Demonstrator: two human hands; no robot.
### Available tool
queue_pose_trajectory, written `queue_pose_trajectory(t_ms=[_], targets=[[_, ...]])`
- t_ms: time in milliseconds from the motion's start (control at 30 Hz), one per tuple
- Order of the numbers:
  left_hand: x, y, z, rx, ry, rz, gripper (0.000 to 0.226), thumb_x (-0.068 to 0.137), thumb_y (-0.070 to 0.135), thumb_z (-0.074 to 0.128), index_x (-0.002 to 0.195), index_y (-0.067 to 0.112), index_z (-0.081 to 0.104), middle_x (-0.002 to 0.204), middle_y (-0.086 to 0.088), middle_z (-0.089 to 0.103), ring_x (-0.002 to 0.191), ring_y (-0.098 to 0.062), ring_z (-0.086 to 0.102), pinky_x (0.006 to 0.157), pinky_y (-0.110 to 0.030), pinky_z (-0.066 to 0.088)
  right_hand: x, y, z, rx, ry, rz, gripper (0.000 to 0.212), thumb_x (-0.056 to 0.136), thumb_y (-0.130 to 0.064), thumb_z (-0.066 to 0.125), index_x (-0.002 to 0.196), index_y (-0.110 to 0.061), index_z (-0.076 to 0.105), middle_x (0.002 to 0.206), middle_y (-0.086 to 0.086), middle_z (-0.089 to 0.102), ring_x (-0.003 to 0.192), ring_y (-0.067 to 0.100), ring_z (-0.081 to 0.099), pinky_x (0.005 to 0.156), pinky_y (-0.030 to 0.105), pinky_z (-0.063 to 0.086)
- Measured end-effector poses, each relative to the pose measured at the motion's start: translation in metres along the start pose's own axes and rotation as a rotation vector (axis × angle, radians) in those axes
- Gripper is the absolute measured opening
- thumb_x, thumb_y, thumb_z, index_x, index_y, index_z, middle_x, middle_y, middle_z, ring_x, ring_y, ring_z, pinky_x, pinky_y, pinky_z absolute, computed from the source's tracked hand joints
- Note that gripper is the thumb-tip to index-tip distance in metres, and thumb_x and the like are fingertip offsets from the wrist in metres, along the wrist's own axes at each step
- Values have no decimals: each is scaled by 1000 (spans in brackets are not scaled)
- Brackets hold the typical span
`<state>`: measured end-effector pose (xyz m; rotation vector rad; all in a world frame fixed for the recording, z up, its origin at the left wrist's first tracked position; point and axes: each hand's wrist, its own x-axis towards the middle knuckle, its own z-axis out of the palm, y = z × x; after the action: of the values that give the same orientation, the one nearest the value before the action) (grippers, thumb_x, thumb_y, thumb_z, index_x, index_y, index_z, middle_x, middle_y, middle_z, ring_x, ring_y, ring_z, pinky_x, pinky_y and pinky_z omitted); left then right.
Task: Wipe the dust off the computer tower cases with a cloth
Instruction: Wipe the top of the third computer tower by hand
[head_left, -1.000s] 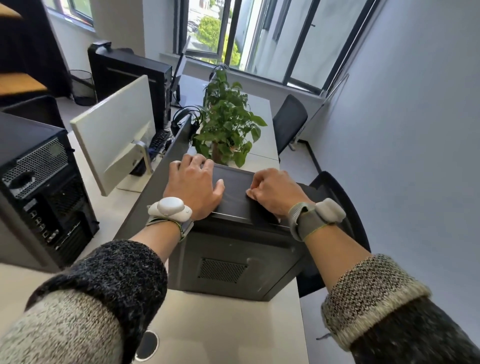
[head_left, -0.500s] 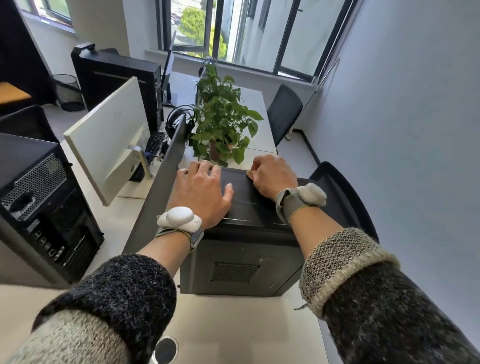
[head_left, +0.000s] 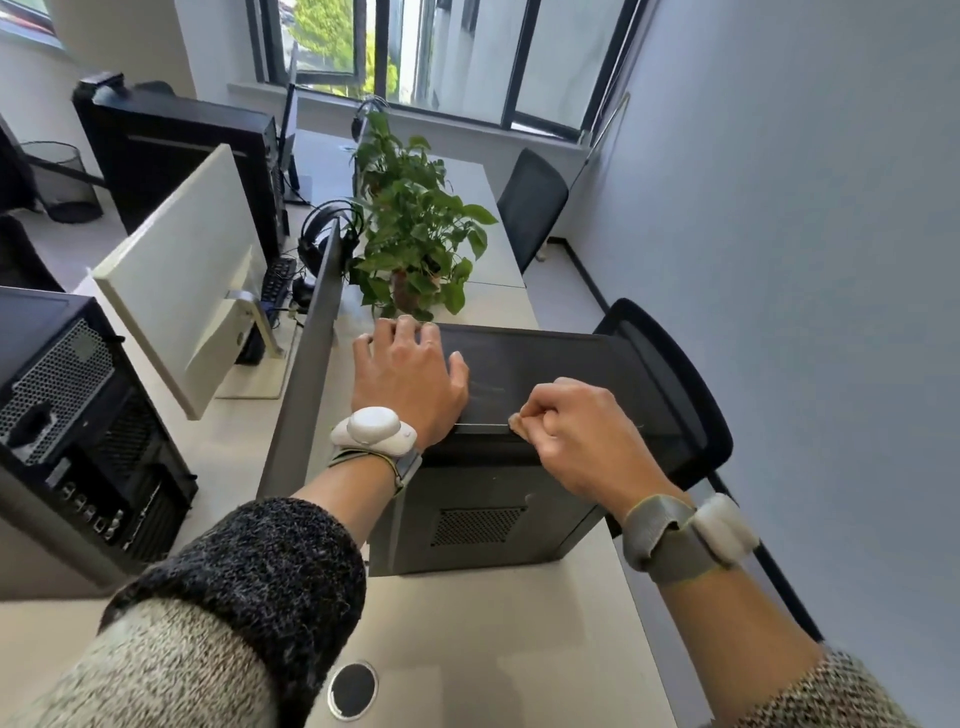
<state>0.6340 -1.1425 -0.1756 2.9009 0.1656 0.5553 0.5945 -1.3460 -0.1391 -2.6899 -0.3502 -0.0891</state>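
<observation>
A black and grey computer tower case (head_left: 540, 364) stands on the white desk in front of me. My left hand (head_left: 405, 379) lies flat on the left part of its top, fingers reaching the far edge. My right hand (head_left: 576, 431) is at the near edge of the top, fingers curled round a small tan cloth (head_left: 518, 423), of which only a corner shows. A second tower (head_left: 78, 431) with its perforated back panel towards me stands at the left, and a third black tower (head_left: 176, 171) stands further back.
A grey divider panel (head_left: 306, 353) runs along the desk left of the case. Behind the case is a potted green plant (head_left: 415, 244). A white monitor (head_left: 171, 275), a keyboard and headphones (head_left: 324, 236) lie beyond the divider. A black chair (head_left: 670, 384) stands right of the desk (head_left: 493, 649).
My right hand has pulled back from the far edge of the case top to its near edge with the cloth. My left hand stays flat on the top.
</observation>
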Motion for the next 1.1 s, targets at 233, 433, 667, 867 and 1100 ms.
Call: queue_pose_trajectory(t_ms=[233,433,667,867,1100], targets=[[3,1,2,-7,0,6,53,97,51,36,123,13,61,131,-11,61,123,-32,50,105,-50,40,-3,-10,-3,-101,-12,29,16,100,-43,64,90,-31,69,95,-15,63,88,13,64,80,42,59],[2,2,1,-12,5,19,49,98,48,39,122,12,62,130,-11,61,123,-32,50,105,-50,39,43,-22,0,-149,12,132,14,101,-40,62,101,-29,70,110,-1,70,99,27,67,82,38,52],[0,-2,-1,-43,4,-8,45,96,43,41,120,11,62,127,-12,61,120,-33,50,103,-49,40,43,-19,1,-52,-49,66,13,99,-41,67,96,-30,73,108,-5,71,99,22,67,88,42,58],[0,1,-3,-28,14,10,47,94,44,36,117,11,62,124,-12,63,116,-32,52,101,-49,42,24,-12,-4,-108,-121,-1,17,98,-48,68,90,-33,70,99,-14,67,92,14,65,84,43,60],[0,3,0,5,13,38,47,95,44,36,116,12,63,123,-12,63,116,-32,53,101,-49,41,77,-32,9,-160,-44,83,15,98,-43,67,103,-30,72,114,3,70,105,30,67,90,42,55]])
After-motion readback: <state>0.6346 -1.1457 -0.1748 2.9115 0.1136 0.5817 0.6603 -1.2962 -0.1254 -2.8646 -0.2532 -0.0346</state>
